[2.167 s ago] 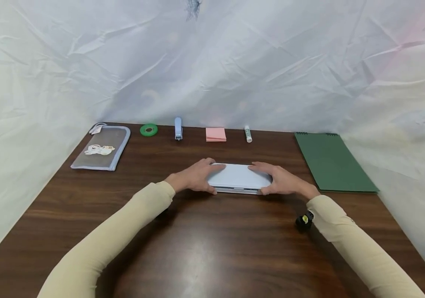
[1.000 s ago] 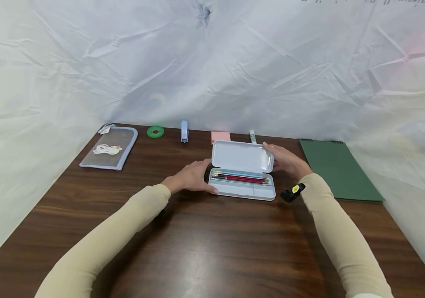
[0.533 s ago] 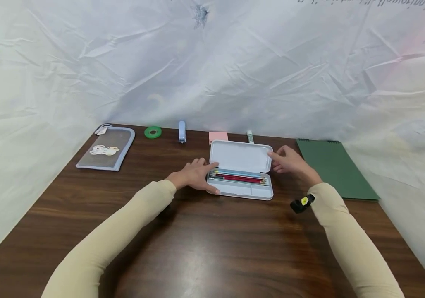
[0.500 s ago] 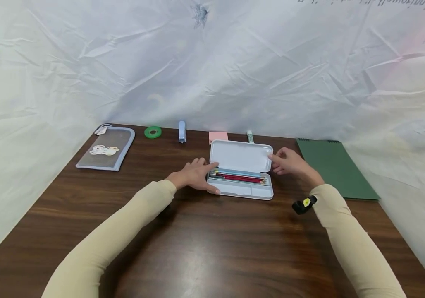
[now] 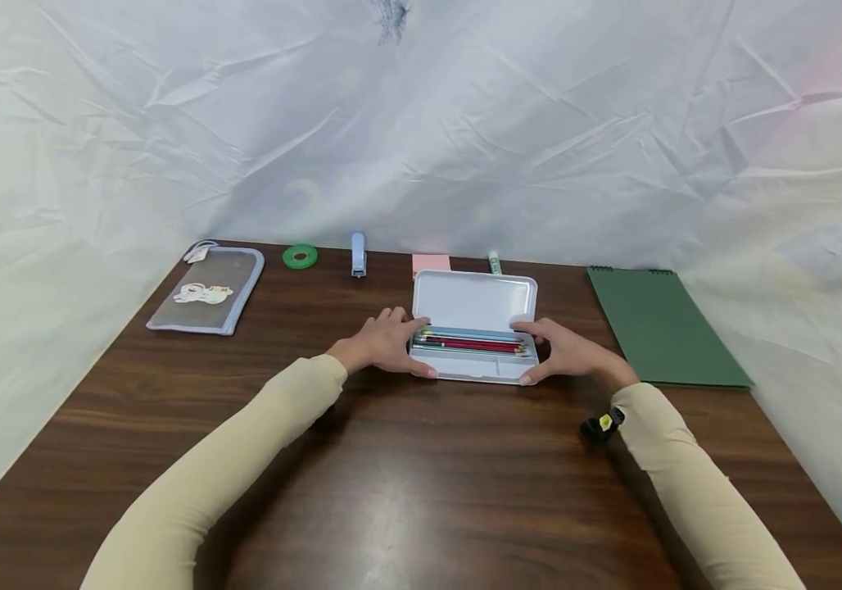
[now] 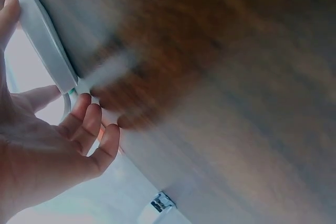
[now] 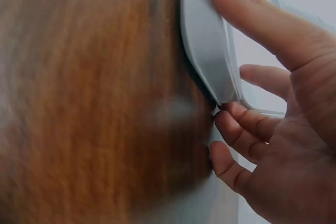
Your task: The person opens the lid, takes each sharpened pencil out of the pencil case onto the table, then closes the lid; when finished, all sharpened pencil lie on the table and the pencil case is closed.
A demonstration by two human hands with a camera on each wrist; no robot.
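Both wrist views blurred; hands (image 5: 384, 351) (image 5: 564, 354) hide pencil case (image 5: 474, 328) ends.

dark wooden table (image 5: 406, 492), scattered stationery

Right hand (image 7: 283, 129) grips pale case (image 7: 207, 51) end, thumb on edge; wooden table (image 7: 79, 103) blurred.

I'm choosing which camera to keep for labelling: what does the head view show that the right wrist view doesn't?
Only the head view shows the pencils in the open pencil case, the left hand, the green notebook, mesh pouch, tape roll and stapler. Only the right wrist view shows the thumb on the case's end rim, with the fingers curled beside it. Both show the right hand at the case on the wooden table.
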